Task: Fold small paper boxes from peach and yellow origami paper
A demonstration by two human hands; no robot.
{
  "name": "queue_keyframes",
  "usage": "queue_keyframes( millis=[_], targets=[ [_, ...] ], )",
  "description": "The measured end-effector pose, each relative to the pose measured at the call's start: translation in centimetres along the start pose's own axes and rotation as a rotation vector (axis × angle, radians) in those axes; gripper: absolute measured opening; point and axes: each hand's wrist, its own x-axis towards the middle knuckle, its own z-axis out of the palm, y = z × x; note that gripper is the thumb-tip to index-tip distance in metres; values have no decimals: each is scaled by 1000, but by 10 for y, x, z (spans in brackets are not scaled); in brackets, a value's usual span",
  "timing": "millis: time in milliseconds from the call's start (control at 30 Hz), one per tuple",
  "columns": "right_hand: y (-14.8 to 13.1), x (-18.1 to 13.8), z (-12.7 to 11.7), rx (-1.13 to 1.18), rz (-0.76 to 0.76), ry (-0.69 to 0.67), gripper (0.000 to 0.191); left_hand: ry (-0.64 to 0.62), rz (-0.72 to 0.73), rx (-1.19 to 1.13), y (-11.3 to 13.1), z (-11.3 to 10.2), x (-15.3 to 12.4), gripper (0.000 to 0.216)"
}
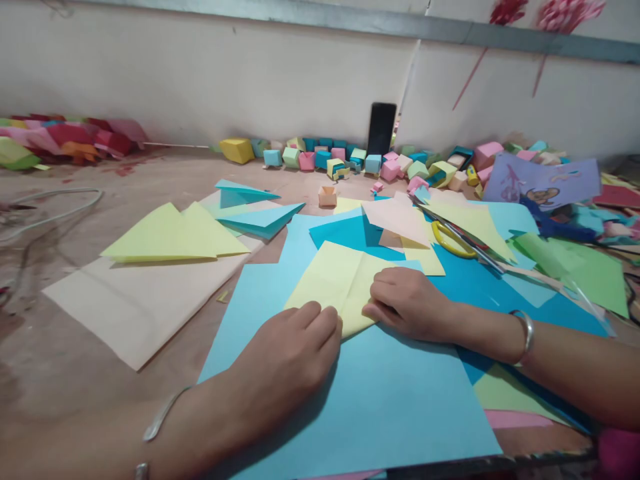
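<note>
A pale yellow sheet of paper (333, 270) with a crease down its middle lies on a large light blue sheet (400, 400). My left hand (295, 347) is closed on the yellow paper's near left edge, fingers curled and their tips hidden. At the paper's right side, my right hand (407, 300) is closed too, thumb and curled fingers pinching the edge. Beyond the hands lie a folded pale pink paper (397, 220) and a darker blue paper (335, 230).
Yellow-handled scissors (453, 240) lie among papers at right. Folded yellow paper (170, 237) rests on a white sheet (135, 313) at left. Small paper boxes (273, 158) line the wall, with a phone (382, 128) propped upright. A cable (60, 193) lies at far left.
</note>
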Motion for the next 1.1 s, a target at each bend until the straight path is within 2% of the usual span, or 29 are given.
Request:
queue_keyframes(
  millis=[100,200,400,633,833,1100],
  targets=[
    [-1,0,-1,-12,10,-17,37,11,26,-33,4,-2,-6,25],
    [-2,0,-1,-12,14,-27,36,0,-24,-44,6,-5,-8,27],
    [-2,0,0,-14,25,-9,35,89,-190,-199,7,-5,-2,20],
    [-3,1,1,-15,56,-49,35,196,-262,-358,1,3,7,25],
    [-3,2,0,-9,81,-85,34,176,-300,-429,1,4,15,25],
    [-4,6,-6,6,106,-177,33,98,-307,-393,1,6,12,27]
  ],
)
